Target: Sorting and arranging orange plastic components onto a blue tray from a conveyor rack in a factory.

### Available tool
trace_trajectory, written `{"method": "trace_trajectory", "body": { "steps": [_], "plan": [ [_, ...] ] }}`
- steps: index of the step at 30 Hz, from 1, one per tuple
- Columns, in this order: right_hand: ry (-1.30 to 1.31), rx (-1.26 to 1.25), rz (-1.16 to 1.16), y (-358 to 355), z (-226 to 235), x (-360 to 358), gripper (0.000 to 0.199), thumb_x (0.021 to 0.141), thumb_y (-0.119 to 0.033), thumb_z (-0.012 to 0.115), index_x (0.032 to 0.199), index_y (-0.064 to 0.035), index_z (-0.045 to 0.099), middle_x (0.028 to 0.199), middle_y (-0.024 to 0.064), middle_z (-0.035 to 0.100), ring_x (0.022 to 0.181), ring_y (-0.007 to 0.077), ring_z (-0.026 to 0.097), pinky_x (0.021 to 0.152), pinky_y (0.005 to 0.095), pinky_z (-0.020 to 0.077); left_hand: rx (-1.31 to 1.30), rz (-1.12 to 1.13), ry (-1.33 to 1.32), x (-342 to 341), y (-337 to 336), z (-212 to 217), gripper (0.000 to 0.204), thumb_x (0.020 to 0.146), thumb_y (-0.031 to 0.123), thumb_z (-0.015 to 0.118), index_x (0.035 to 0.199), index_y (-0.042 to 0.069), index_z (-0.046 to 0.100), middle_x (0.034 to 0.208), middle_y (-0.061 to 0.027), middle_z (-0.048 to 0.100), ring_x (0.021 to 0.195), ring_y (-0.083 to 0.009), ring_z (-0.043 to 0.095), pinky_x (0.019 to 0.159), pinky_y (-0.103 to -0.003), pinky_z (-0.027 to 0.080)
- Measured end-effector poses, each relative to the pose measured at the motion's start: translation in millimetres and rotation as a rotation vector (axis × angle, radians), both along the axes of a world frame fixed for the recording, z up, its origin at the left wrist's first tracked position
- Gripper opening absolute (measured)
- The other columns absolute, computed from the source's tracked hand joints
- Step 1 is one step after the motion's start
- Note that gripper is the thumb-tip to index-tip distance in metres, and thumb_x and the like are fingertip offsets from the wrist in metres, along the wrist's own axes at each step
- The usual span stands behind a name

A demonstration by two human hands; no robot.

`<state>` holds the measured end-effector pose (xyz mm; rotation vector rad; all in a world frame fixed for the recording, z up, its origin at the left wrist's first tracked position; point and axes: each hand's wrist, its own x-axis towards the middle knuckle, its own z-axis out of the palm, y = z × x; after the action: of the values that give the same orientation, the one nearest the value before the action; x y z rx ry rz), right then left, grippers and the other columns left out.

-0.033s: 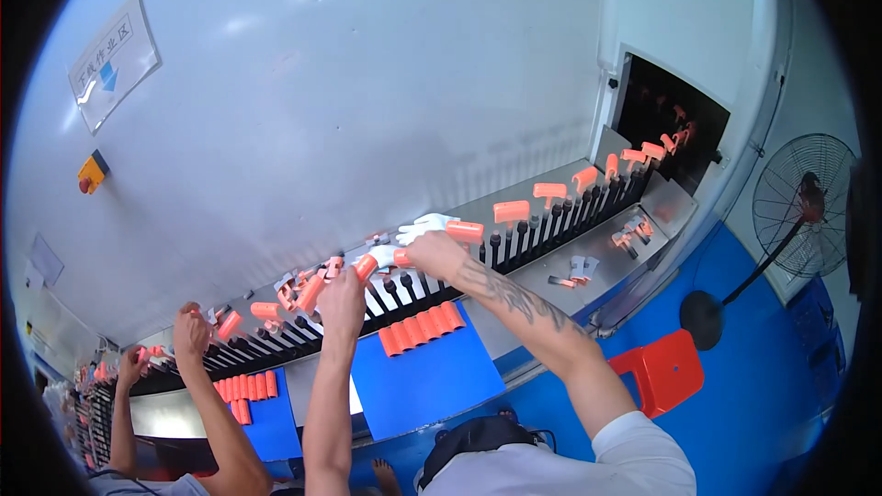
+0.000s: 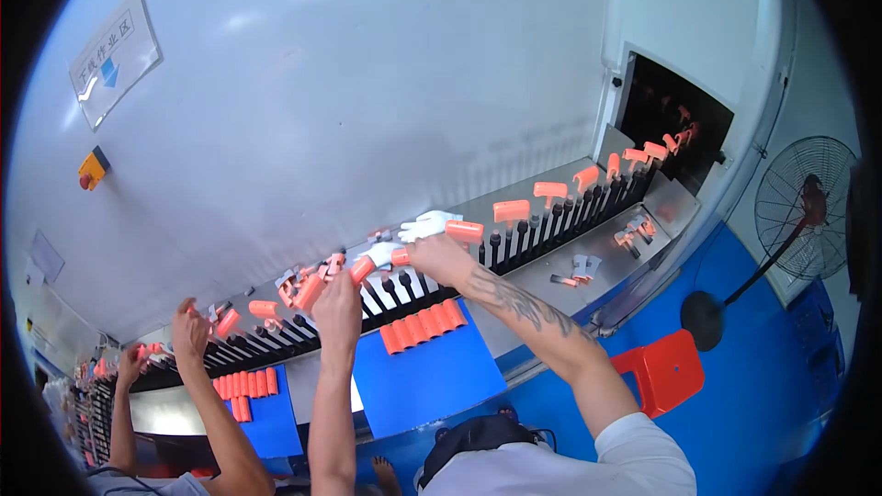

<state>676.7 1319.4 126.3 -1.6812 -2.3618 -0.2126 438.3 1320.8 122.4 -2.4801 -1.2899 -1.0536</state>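
My left hand point(image 2: 338, 303) is closed at the row of black upright holders, its fingertips on an orange half-round shell point(image 2: 362, 269). My right hand point(image 2: 439, 257), on the tattooed forearm, is closed with its fingers pointing left, around the end of another orange shell point(image 2: 401, 257). The fingers of both hands are partly hidden. White gloves point(image 2: 428, 225) show just beyond my hands. Right behind the right hand, a further orange shell point(image 2: 465, 231) sits on a holder. To the left of my left hand are several orange shells and small grey pieces.
Finished-looking orange shells point(image 2: 423, 326) lie in a row on a blue sheet point(image 2: 413, 386). A co-worker's hand point(image 2: 190, 331) works at the left. Holders with shells run right into a dark opening point(image 2: 661, 110). A red stool point(image 2: 669, 372) and standing fan point(image 2: 807, 207) are at the right.
My left hand and the shell at its fingertips have shifted very slightly left and down. The co-worker's raised fingers have spread a little. My right hand looks almost unmoved.
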Motion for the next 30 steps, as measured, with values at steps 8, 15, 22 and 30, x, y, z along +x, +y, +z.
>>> {"method": "trace_trajectory", "body": {
  "steps": [8,15,22,30],
  "plan": [
    [0.105,-0.004,0.431,-133.7,-149.9,-76.1,0.025,0.088,-0.019,0.055,0.11,-0.0117,0.066,0.115,0.0074,0.061,0.11,0.024,0.058,0.091,0.0384,0.0471,-0.799,0.345,-0.279,-86.5,-126.3,-164.0,0.036,0.08,0.028,0.077,0.098,-0.002,0.072,0.091,-0.0234,0.07,0.084,-0.0368,0.069,0.076,-0.042,0.054],
    [0.057,-0.074,0.445,-129.4,-187.4,-141.4,0.034,0.086,-0.017,0.056,0.119,-0.0139,0.064,0.126,0.0099,0.057,0.116,0.0237,0.054,0.091,0.0368,0.0455,-0.766,0.394,-0.26,-99.7,-133.4,-195.6,0.045,0.083,0.026,0.074,0.113,-0.006,0.065,0.1,-0.0272,0.067,0.091,-0.0396,0.067,0.08,-0.046,0.053],
    [0.623,-0.133,-0.031,-181.7,-205.3,-171.0,0.039,0.09,-0.029,0.067,0.119,-0.0043,0.061,0.128,0.02,0.054,0.115,0.0345,0.054,0.097,0.0445,0.0474,-0.695,0.225,-0.408,-111.4,-135.4,-208.0,0.049,0.085,0.014,0.074,0.126,-0.007,0.057,0.1,-0.0192,0.066,0.079,-0.0228,0.066,0.069,-0.033,0.055],
    [0.464,-0.023,-0.065,-125.3,-207.7,-203.9,0.035,0.087,-0.033,0.068,0.112,-0.0093,0.067,0.11,0.0051,0.067,0.101,0.023,0.059,0.083,0.0357,0.0447,-0.699,0.173,-0.449,-131.3,-117.6,-218.4,0.044,0.088,0.014,0.068,0.127,-0.005,0.058,0.1,-0.0187,0.066,0.075,-0.0243,0.064,0.07,-0.036,0.053]
  ]
}}
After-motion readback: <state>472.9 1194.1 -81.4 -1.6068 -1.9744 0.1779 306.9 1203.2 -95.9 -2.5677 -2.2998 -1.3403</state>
